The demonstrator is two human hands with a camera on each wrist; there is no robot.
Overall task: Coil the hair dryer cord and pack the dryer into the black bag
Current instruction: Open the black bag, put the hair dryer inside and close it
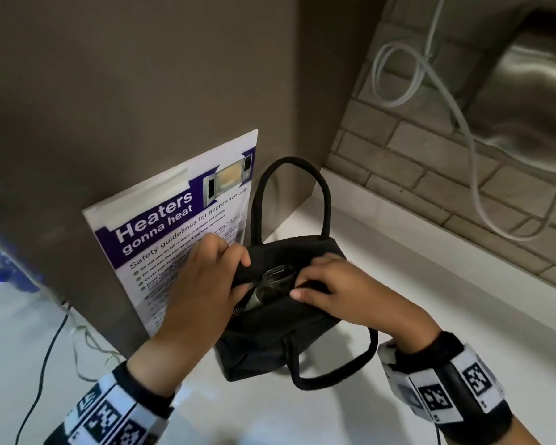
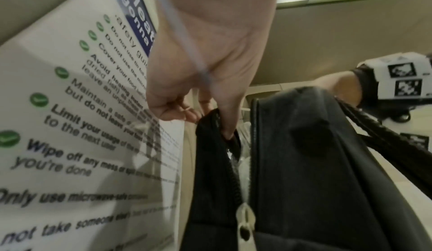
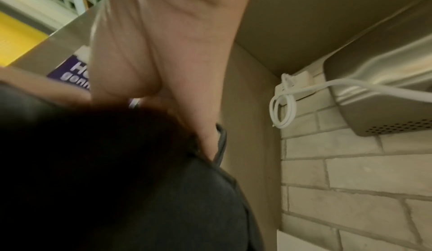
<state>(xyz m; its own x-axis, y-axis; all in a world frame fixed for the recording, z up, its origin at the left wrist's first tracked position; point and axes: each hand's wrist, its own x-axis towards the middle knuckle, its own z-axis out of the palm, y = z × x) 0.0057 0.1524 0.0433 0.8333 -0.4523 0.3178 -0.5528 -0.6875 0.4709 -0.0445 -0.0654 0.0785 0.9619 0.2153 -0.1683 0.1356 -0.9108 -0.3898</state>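
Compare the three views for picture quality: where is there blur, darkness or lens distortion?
Head view: sharp centre, straight edges bowed, left margin smeared. Left wrist view: poster text blurs lower down. Right wrist view: black bag fills the lower left as a dark, featureless mass.

Both hands are bare. The left wrist (image 1: 116, 409), at 7 o'clock in the head view, wears a black cuff under a white band printed with black square codes. The right wrist (image 1: 443, 380), at 4 o'clock, wears the same.
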